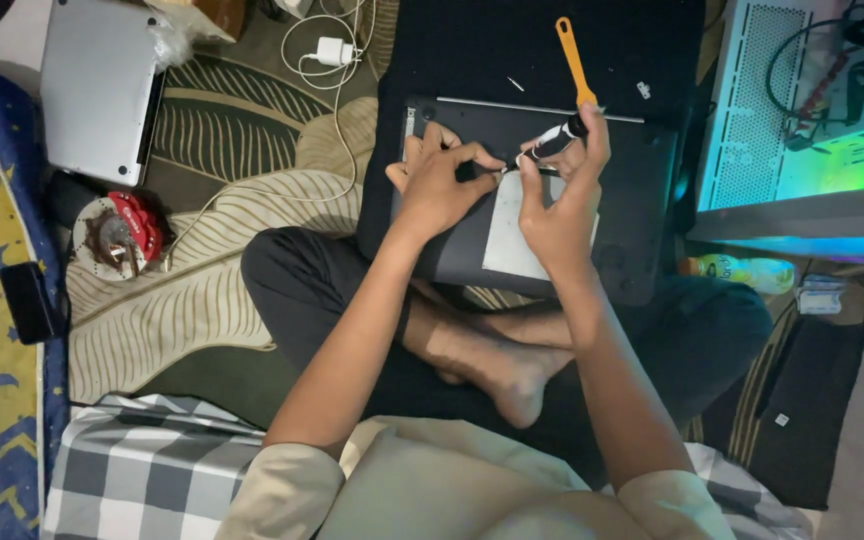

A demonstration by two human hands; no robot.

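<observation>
So the dark grey laptop lying bottom-side up [612, 200] sits partly across the person's crossed legs and partly on the black mat [542, 50] in front of them, with a pale rectangular panel [512, 240] showing on the near half. The left hand [442, 185] lies over the shell with its fingers curled, thumb and forefinger pinched close together right at the tip of the tool; whether there's a tiny screw in that pinch I honestly can't tell, it's too small. The right hand [557, 205] is closed around a short black-and-white handled driver [552, 140], holding it tilted with the tip pointing down toward the left hand's fingers.

My read on handling: the laptop looks stiff and fairly weighty, so it probably stays put on the lap without much pinning, but the smooth case could slide off a knee. Best gripped by the long edges, not the middle of the panel. The driver is light and skinny, a fingertip grip near the tip seems right. Any screws would be fiddly and easy to lose in the leaf-patterned rug [242, 240].

Also around: an orange plastic pry tool [572, 60] lying on the mat just above the laptop, a silver laptop [97, 90] off to the left, a white charger with its cable [335, 50], and a lit computer case [802, 120] on the right.
</observation>
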